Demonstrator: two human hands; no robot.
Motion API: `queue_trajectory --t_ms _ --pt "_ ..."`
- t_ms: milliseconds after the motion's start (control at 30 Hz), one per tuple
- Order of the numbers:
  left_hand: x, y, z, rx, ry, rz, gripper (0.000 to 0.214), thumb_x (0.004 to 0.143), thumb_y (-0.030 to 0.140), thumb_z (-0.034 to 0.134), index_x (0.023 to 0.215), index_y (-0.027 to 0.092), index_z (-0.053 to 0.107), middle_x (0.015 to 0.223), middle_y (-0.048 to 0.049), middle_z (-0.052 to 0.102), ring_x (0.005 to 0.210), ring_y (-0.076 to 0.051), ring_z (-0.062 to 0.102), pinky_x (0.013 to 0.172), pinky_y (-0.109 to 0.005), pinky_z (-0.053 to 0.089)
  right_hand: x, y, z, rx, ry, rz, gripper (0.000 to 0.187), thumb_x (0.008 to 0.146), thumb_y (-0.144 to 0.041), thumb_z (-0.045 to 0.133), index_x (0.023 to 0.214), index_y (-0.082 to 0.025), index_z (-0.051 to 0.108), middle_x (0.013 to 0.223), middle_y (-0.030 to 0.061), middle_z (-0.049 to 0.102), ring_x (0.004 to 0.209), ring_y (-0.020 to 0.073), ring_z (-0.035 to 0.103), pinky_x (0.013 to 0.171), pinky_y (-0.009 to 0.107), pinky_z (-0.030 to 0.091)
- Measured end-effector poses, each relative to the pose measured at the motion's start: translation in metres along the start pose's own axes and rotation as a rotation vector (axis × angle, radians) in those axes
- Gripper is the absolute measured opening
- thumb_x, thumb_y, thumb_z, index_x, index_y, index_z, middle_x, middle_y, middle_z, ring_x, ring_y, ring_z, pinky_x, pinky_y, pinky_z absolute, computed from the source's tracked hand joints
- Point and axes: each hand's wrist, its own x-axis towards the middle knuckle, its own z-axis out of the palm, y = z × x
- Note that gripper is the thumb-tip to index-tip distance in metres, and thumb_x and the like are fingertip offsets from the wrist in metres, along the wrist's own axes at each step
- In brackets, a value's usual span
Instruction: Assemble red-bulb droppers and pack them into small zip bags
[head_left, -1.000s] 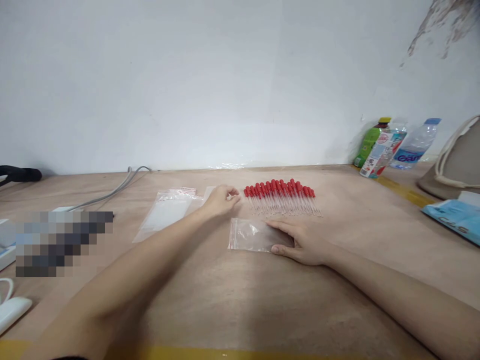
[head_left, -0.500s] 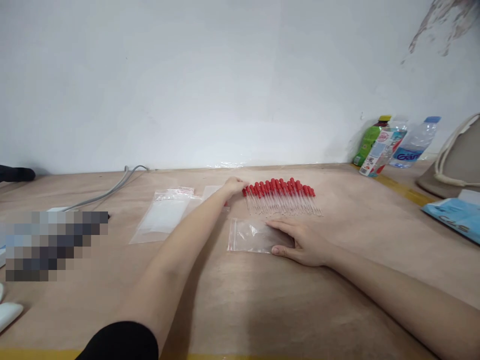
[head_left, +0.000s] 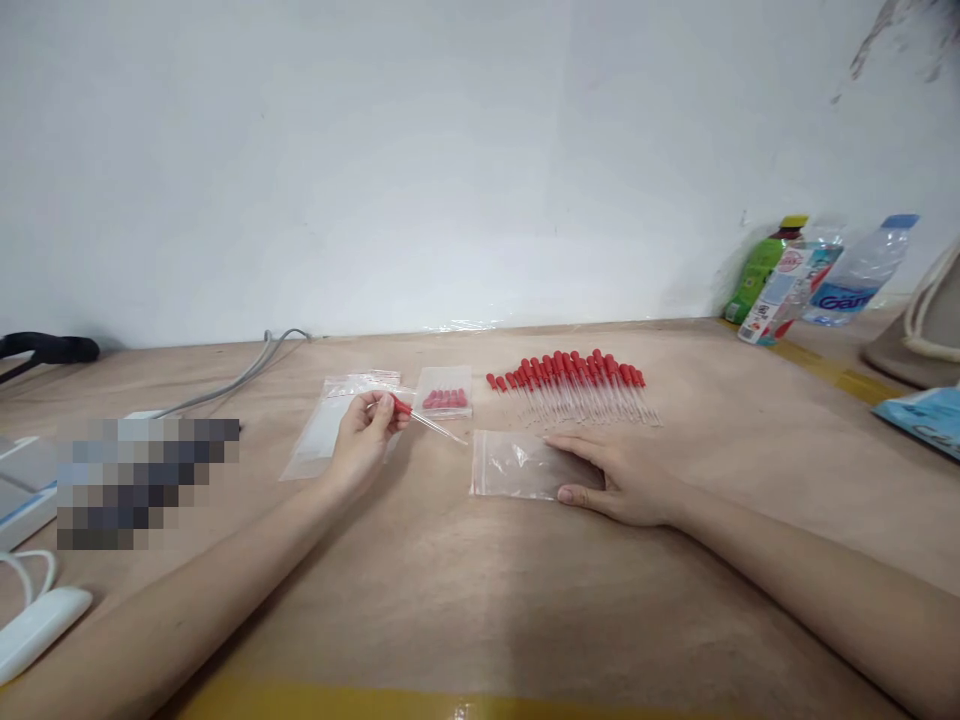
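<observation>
My left hand [head_left: 367, 425] pinches the red bulb of a glass dropper [head_left: 435, 426]; its thin tip points right, close to the left end of a clear zip bag [head_left: 514, 462]. My right hand [head_left: 619, 480] lies over the right end of this bag, thumb and fingers spread apart and touching it. Behind the bag, several red-bulbed droppers [head_left: 570, 375] lie side by side in a row, tips towards me. A small bag with red-bulbed droppers [head_left: 445, 385] lies beyond my left hand. Flat clear bags [head_left: 319, 435] sit partly behind that hand.
Against the wall at the right stand a green bottle [head_left: 757, 275], a carton [head_left: 784, 295] and a water bottle [head_left: 862, 275]. A blue packet [head_left: 926, 415] lies at the right edge. At the left are a grey cable [head_left: 240, 375], a blurred-out object [head_left: 150, 485] and a white device [head_left: 49, 625].
My left hand has come back from the left end of the dropper row towards me and left, now with a dropper in it. My right hand stays on the bag.
</observation>
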Motion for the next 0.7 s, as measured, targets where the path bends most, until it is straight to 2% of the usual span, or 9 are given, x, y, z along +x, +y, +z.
queue_trajectory --t_ms 133,300,400,633,700 --pt "-0.019 -0.006 0.008 -0.004 -0.005 -0.078 0.037 0.064 0.043 0.066 0.081 0.015 0.048 0.069 0.0010 0.060 0.063 -0.008 0.055 0.066 -0.023 0.045 0.000 -0.001 0.000 -0.010 -0.007 0.011 0.057 0.077 -0.049 0.050 0.125 -0.019 0.043 0.125 0.0115 0.047 0.112 0.0248 0.046 0.093 0.044 0.037" --pt "-0.037 -0.005 0.025 0.003 -0.123 -0.179 0.034 0.065 0.041 0.066 0.081 0.015 0.050 0.074 0.0013 0.060 0.070 -0.010 0.058 0.075 -0.026 0.046 0.000 0.000 0.000 -0.001 -0.003 -0.002 0.057 0.077 -0.049 0.050 0.125 -0.019 0.043 0.125 0.0109 0.047 0.112 0.0240 0.046 0.093 0.043 0.038" --pt "-0.046 -0.004 0.030 0.082 -0.208 -0.219 0.032 0.064 0.038 0.068 0.079 0.015 0.052 0.075 0.0010 0.060 0.072 -0.011 0.058 0.076 -0.026 0.045 0.000 0.001 0.000 -0.011 -0.009 0.002 0.057 0.077 -0.049 0.050 0.125 -0.019 0.043 0.125 0.0109 0.047 0.112 0.0238 0.045 0.093 0.043 0.038" --pt "-0.046 -0.002 0.036 0.455 -0.526 -0.075 0.025 0.067 0.033 0.065 0.081 0.014 0.057 0.067 0.0001 0.057 0.058 -0.009 0.050 0.056 -0.022 0.039 0.000 0.002 0.002 -0.004 0.013 -0.010 0.057 0.076 -0.049 0.051 0.124 -0.019 0.045 0.124 0.0111 0.048 0.112 0.0244 0.045 0.092 0.043 0.038" --pt "-0.043 -0.003 0.039 0.496 -0.570 -0.056 0.025 0.067 0.031 0.065 0.082 0.014 0.056 0.064 0.0015 0.054 0.055 -0.008 0.046 0.052 -0.021 0.036 0.000 0.001 0.002 0.001 0.012 -0.008 0.057 0.076 -0.050 0.051 0.123 -0.018 0.045 0.124 0.0116 0.048 0.111 0.0243 0.046 0.092 0.042 0.038"
